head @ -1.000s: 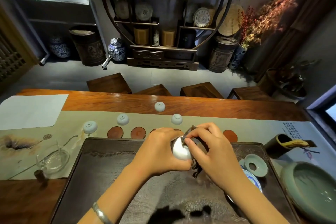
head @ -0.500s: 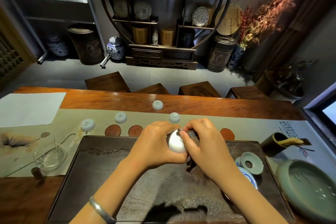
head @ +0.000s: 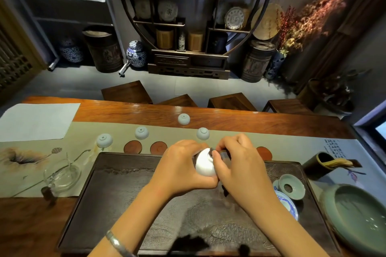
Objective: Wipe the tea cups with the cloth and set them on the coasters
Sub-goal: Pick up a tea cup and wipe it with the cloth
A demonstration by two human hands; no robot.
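My left hand [head: 181, 169] grips a white tea cup [head: 204, 162] above the dark tea tray [head: 125, 194]. My right hand [head: 240, 165] presses a dark cloth [head: 224, 153] against the cup's far side; most of the cloth is hidden under my fingers. Several pale cups stand upside down on the green runner: one at the left [head: 104, 140], one [head: 141, 132], one [head: 202, 133] and one farther back [head: 184, 119]. Round brown coasters [head: 133, 147] [head: 158, 147] [head: 264, 152] lie along the tray's far edge, bare.
A glass pitcher [head: 62, 175] sits left of the tray. At the right are a celadon strainer [head: 291, 186], a blue-and-white dish [head: 287, 204], a large green basin [head: 359, 219] and a dark tool holder [head: 319, 165]. White paper [head: 37, 121] lies far left. Stools stand behind the table.
Both hands have kept the cup between them, and the cup has turned a little in my left hand while the right hand's cloth shifted over its top. The view has drifted slightly.
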